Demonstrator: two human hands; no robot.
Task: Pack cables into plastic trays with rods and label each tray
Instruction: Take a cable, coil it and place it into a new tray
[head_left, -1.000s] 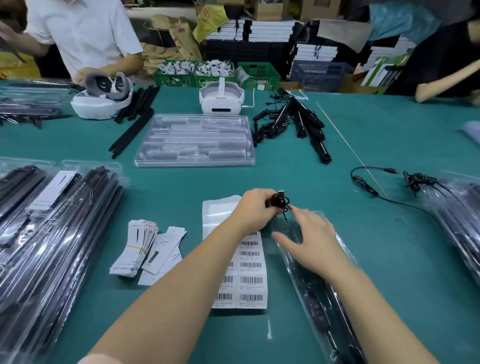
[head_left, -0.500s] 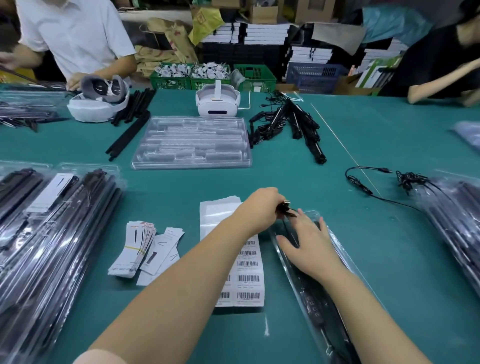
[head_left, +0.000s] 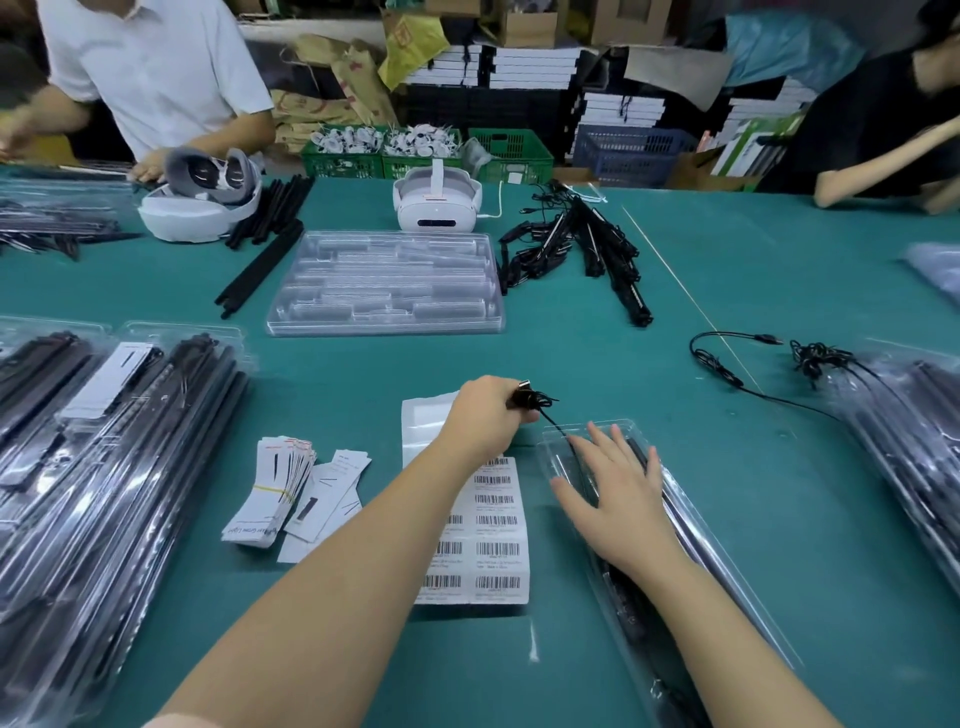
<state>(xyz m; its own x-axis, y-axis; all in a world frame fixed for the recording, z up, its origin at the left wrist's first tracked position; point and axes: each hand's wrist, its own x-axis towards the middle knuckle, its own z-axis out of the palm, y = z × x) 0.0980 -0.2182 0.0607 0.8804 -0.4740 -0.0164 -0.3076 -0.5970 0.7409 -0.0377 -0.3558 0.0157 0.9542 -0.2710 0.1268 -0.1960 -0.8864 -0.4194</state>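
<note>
My left hand (head_left: 485, 418) grips a bundled black cable (head_left: 531, 400) just above the far end of a long clear plastic tray (head_left: 722, 551) that runs toward me on the green table. One strand of the cable trails down into the tray. Flat on the tray's far end lies my right hand (head_left: 610, 496), fingers spread, pressing on the cable and black rods inside. A sheet of barcode labels (head_left: 480, 530) sits under my left forearm. A banded stack of white cards (head_left: 275, 488) is to its left.
Packed trays are piled at the left (head_left: 98, 462) and right (head_left: 914, 431) edges. An empty clear tray (head_left: 384, 283), two white headsets (head_left: 436, 200), loose black rods (head_left: 262, 267) and cable bundles (head_left: 587, 254) lie farther back. A loose cable (head_left: 727, 364) lies right. Other people work at the far side.
My left hand has lifted the cable bundle slightly away from the tray. My right hand slid back along the tray and flattened on it.
</note>
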